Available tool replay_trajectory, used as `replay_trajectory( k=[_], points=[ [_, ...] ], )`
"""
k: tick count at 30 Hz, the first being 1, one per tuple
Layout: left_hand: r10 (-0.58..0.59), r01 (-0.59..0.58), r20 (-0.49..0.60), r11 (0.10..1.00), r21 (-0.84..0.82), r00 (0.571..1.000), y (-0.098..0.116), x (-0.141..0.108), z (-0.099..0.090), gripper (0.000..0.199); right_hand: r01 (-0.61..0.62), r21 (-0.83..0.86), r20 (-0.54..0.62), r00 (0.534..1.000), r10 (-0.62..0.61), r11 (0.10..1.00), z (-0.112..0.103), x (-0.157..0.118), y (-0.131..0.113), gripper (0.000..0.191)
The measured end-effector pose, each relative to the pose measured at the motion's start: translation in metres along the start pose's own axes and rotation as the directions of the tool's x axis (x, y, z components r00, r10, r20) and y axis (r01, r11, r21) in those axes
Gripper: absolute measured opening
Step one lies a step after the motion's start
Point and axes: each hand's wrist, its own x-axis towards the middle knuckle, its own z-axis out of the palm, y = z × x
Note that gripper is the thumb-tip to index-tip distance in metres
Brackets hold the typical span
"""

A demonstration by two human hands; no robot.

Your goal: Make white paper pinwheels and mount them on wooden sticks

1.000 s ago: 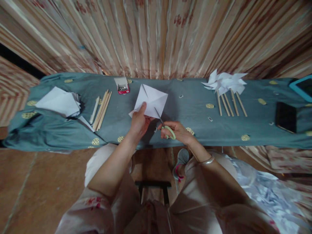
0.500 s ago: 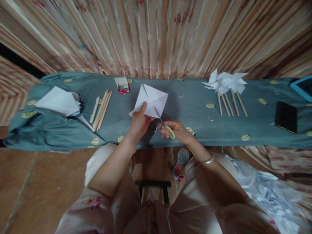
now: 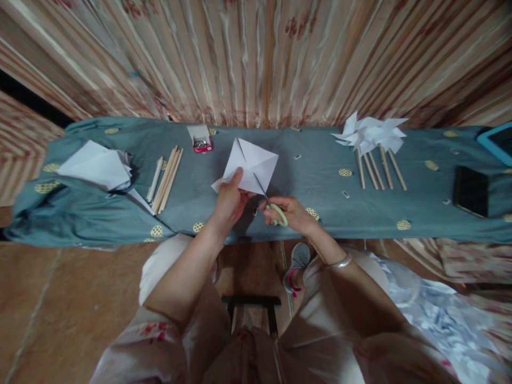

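Note:
A square sheet of white paper is pinched in my left hand, thumb on top and fingers beneath. It has crossing fold lines and a slit running in from its upper left corner. My right hand grips a pair of scissors with light green handles. One blade lies over the paper at its lower right corner, pointing towards the centre; the other blade is hidden beneath the sheet.
To the left lie a stack of white paper, several wooden sticks and an open red box of small metal pins. At right are white paper pinwheels on sticks, a black phone and a blue-framed tablet.
The paper has shifted very slightly to the right with my left hand. The scissors stay at the same corner, and the grip of both hands is unchanged.

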Motion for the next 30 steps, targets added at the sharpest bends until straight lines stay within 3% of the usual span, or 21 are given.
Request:
replay_trajectory(
  k=[30],
  points=[
    [0.009,-0.009,-0.028,1.0,0.001,1.0,-0.0005,-0.0006,0.0016,0.019,0.016,-0.006,-0.041,0.999,-0.016,1.0,0.0013,0.0039,0.0056,0.054]
  ],
)
